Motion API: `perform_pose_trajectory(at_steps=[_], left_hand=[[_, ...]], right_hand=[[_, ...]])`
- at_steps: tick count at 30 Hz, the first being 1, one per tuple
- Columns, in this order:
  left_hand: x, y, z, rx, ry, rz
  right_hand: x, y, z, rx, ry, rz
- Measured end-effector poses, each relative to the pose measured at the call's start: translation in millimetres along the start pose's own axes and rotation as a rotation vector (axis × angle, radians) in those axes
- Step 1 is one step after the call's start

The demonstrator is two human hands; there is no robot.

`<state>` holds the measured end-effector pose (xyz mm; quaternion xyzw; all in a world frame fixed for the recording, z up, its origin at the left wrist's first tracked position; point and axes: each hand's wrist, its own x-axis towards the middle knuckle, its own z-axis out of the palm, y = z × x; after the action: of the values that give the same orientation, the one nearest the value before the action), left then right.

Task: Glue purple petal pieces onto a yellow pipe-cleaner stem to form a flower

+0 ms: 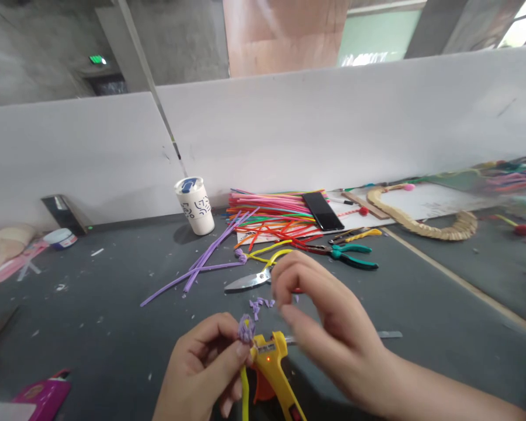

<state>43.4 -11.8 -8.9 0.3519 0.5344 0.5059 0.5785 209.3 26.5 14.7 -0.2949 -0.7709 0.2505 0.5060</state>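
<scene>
My left hand [206, 368] pinches a small purple flower [246, 329] with a yellow centre, made of fuzzy craft stems. Its yellow stem [245, 392] hangs down below my fingers. Right beside the flower lies a yellow glue gun [274, 368] with a lit orange light and a glue stick [390, 334] at its rear. My right hand [328, 316] hovers above the gun, fingers curled and slightly apart, with nothing visible in them. Past it, scissors [249, 281] lie partly hidden by my right fingers. Purple snippets [258, 305] are scattered between the flower and the scissors.
Long purple stems [210, 251] lie before a white cup [196, 207]. A phone [323, 211] rests on a bundle of coloured stems [272, 204]. Green-handled pliers [348, 255] and a beige coil [421, 222] lie right. A white partition [267, 134] closes the back.
</scene>
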Motion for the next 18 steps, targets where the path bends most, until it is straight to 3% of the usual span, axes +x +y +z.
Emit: perform_pose_trajectory(at_steps=[3,8,13,18], left_hand=[[1.2,3.5,-0.4,-0.140,0.014,-0.090],[8.7,-1.4,-10.2,-0.285,-0.130,-0.149],[11.6,-5.7,-14.0,-0.346,-0.231,-0.223],[6.8,-2.6,-8.7,-0.329,-0.244,-0.253]], right_hand=[[1.3,6.0,-0.7,0.167,-0.065,0.204],[3.0,11.2,9.3,0.197,-0.243,0.406],[4.8,8.1,16.0,0.646,-0.323,0.667],[3.0,9.1,19.4,0.868,-0.367,0.773]])
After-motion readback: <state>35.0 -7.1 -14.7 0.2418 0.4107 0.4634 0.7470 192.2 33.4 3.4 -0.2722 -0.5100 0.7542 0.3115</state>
